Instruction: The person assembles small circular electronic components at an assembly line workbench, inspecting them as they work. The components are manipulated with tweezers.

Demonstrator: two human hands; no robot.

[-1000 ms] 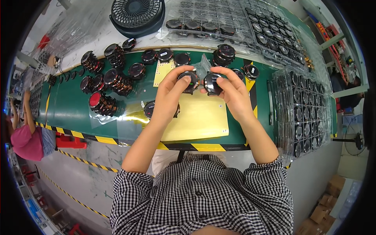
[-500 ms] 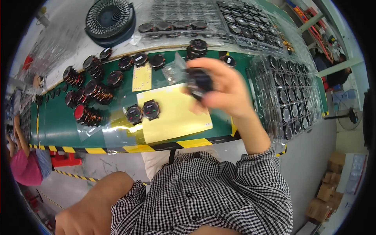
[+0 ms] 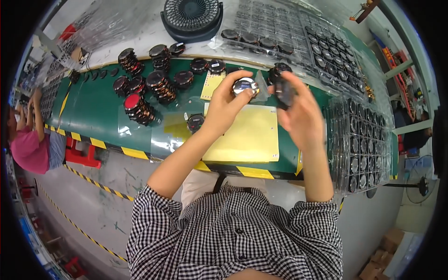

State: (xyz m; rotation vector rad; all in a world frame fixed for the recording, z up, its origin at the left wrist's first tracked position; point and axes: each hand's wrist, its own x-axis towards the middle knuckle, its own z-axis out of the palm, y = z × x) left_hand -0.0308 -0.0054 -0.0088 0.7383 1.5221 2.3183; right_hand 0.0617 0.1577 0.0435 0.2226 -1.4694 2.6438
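My left hand [image 3: 223, 106] is raised over the table, thumb and fingers closed round a shiny round watch case [image 3: 244, 88]. Opposite it, my right hand [image 3: 305, 116] grips a dark watch case [image 3: 283, 93] that motion smears. The two cases are apart, with a small clear plastic bag [image 3: 262, 87] showing between them. Below both hands lies a yellow sheet [image 3: 245, 135] on the green mat. Beside my left forearm lies another watch [image 3: 195, 122], partly covered by it. A yellow dotted card [image 3: 211, 85] is partly hidden behind my left hand.
Stacks of watch cases [image 3: 161, 86] stand on the left, one topped by a red disc [image 3: 133, 100]. Clear trays of cases [image 3: 359, 144] stand at right; more trays [image 3: 331, 56] lie behind. A black fan [image 3: 192, 21] stands at the back. Another person [image 3: 30, 144] sits far left.
My left hand has come up from beside my body and now holds a shiny case over the table. My right hand still holds the dark case. The whole view has shifted leftward.
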